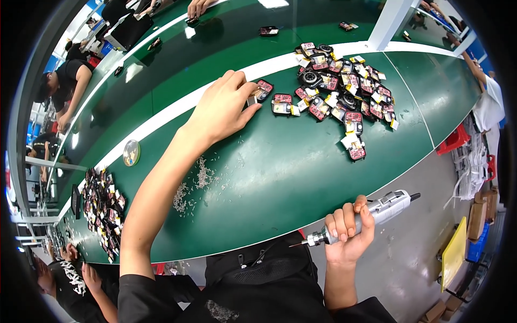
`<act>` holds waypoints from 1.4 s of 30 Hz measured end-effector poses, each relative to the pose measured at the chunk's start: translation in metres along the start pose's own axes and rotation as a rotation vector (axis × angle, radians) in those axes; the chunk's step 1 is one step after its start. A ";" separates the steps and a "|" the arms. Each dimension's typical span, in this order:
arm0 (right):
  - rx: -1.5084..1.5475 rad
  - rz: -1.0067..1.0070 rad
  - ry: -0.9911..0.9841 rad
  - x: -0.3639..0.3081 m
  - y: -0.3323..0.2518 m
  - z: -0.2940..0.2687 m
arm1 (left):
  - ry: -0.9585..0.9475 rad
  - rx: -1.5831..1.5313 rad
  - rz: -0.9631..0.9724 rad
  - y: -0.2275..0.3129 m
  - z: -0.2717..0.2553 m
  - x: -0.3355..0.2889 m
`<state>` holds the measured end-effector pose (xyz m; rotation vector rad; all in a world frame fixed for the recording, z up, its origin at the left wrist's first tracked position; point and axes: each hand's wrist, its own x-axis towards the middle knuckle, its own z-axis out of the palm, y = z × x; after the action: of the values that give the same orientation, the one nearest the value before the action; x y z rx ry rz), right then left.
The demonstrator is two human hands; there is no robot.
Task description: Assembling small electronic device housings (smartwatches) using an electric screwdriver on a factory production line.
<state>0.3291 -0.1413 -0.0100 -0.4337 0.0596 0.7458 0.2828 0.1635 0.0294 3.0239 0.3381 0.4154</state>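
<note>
With my left hand (pixel 223 110) pinched on a small red circuit module (pixel 262 89) at the green bench's (pixel 280 172) white stripe and my right hand (pixel 349 231) clamped around the electric screwdriver (pixel 366 218), I judged it best to draw the module close before driving.

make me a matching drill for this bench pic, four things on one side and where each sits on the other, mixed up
Things:
1. electric screwdriver
2. heap of small red circuit modules
3. loose small screws
4. round tin lid

Places:
A. scattered on the green table beside the left forearm
B. gripped in the right hand, off the table's near edge
C. by the white stripe, left of the left arm
D. piled just right of the left hand

Pairs: 1-B, 2-D, 3-A, 4-C
</note>
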 end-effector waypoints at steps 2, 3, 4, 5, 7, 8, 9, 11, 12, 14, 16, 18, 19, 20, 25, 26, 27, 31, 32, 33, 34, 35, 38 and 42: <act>-0.008 -0.001 0.003 -0.001 0.001 0.000 | -0.001 -0.039 -0.015 0.001 0.002 -0.002; -0.007 0.003 0.002 -0.001 0.002 0.000 | 0.113 -0.089 0.033 0.003 0.005 -0.001; -0.008 0.009 0.001 -0.001 0.003 0.001 | 0.228 -0.139 0.082 0.003 0.008 0.000; -0.008 0.014 0.000 -0.001 0.003 0.001 | 0.228 -0.137 0.079 0.001 0.010 0.001; 0.000 0.012 -0.007 -0.002 0.003 0.000 | 0.135 -0.168 0.084 -0.002 0.015 0.005; 0.008 0.010 -0.015 -0.003 0.002 -0.001 | 0.135 -0.167 0.083 -0.001 0.017 0.005; 0.009 0.007 -0.015 -0.003 0.001 -0.001 | 0.137 -0.153 0.068 0.000 0.019 0.007; 0.003 0.001 -0.016 -0.004 0.000 -0.002 | 0.140 -0.139 0.055 0.001 0.021 0.009; 0.002 -0.003 -0.016 -0.004 0.000 -0.002 | 0.154 -0.151 0.021 0.001 0.022 0.011; 0.007 0.008 -0.001 -0.004 -0.001 -0.002 | 0.170 -0.165 -0.009 0.001 0.024 0.015; 0.009 0.012 -0.010 -0.005 -0.001 -0.002 | 0.189 -0.204 -0.086 0.001 0.025 0.019; 0.012 0.014 -0.019 -0.005 -0.002 -0.002 | 0.177 -0.218 -0.140 -0.001 0.024 0.022; 0.007 0.013 -0.023 -0.005 -0.002 -0.002 | 0.161 -0.233 -0.195 -0.002 0.024 0.024; 0.002 0.012 -0.028 -0.005 -0.002 -0.002 | 0.165 -0.231 -0.193 -0.003 0.023 0.026; -0.024 -0.016 -0.019 -0.005 -0.003 0.001 | 0.170 -0.252 -0.285 -0.005 0.026 0.032; -0.022 -0.019 -0.023 -0.004 -0.003 0.001 | 0.173 -0.252 -0.284 -0.010 0.029 0.033; -0.023 -0.019 -0.025 -0.005 -0.004 0.001 | 0.185 -0.300 -0.237 -0.014 0.028 0.035; -0.004 0.000 -0.018 -0.004 -0.005 -0.002 | 0.052 -0.314 -0.178 -0.011 0.018 0.039; -0.003 0.000 -0.013 -0.005 -0.006 -0.002 | 0.052 -0.314 -0.176 -0.009 0.018 0.038; -0.002 -0.001 -0.014 -0.006 -0.006 -0.002 | 0.047 -0.328 -0.164 -0.006 0.017 0.035; 0.005 -0.003 -0.015 -0.007 -0.006 -0.001 | 0.043 -0.342 -0.151 -0.004 0.015 0.033; 0.013 -0.005 -0.018 -0.009 -0.006 -0.001 | 0.045 -0.339 -0.149 -0.002 0.013 0.031; 0.007 0.025 -0.012 -0.005 -0.002 -0.003 | 0.012 -0.314 -0.164 -0.004 0.017 0.021; 0.005 0.026 -0.003 -0.010 -0.002 -0.004 | 0.067 -0.262 -0.083 0.011 0.016 0.005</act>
<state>0.3238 -0.1510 -0.0110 -0.4274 0.0646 0.7712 0.2941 0.1535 0.0167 2.7360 0.3785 0.5114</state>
